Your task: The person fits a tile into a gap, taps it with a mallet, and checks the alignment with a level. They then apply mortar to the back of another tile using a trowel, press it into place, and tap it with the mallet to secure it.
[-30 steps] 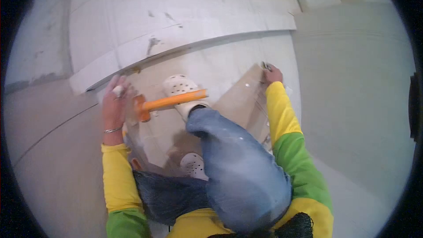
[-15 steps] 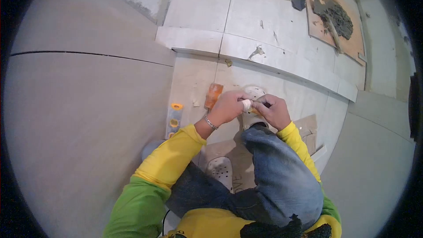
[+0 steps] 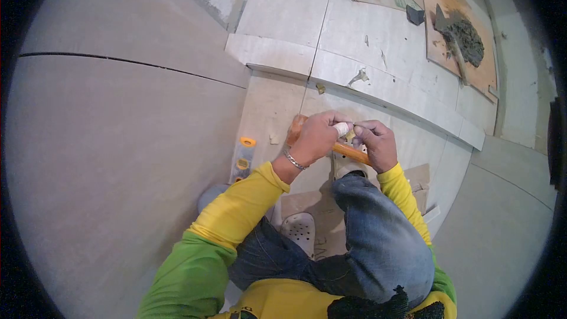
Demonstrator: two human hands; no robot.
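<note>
My left hand (image 3: 319,136), with a bracelet at the wrist, is closed in a pinch. White tape or bandage (image 3: 341,129) is wrapped round one of its fingers. Facing it, my right hand (image 3: 376,142) is also pinched, its fingertips almost touching the left ones; whatever lies between them is too small to make out. Beneath both hands runs a tool with an orange handle (image 3: 351,153) and an orange block-like end (image 3: 296,129). It lies over my white shoe (image 3: 349,169).
A level (image 3: 243,160) lies left of my legs. A low tiled step (image 3: 384,92) crosses ahead. Beyond it, a board (image 3: 439,44) bears grey mortar (image 3: 469,41) and a trowel. Cardboard (image 3: 418,181) is at the right, and my other shoe (image 3: 299,230) is below.
The view has shifted, so the surroundings appear farther right. My hands have moved slightly apart at the palms, and more of the orange handle shows beneath them.
</note>
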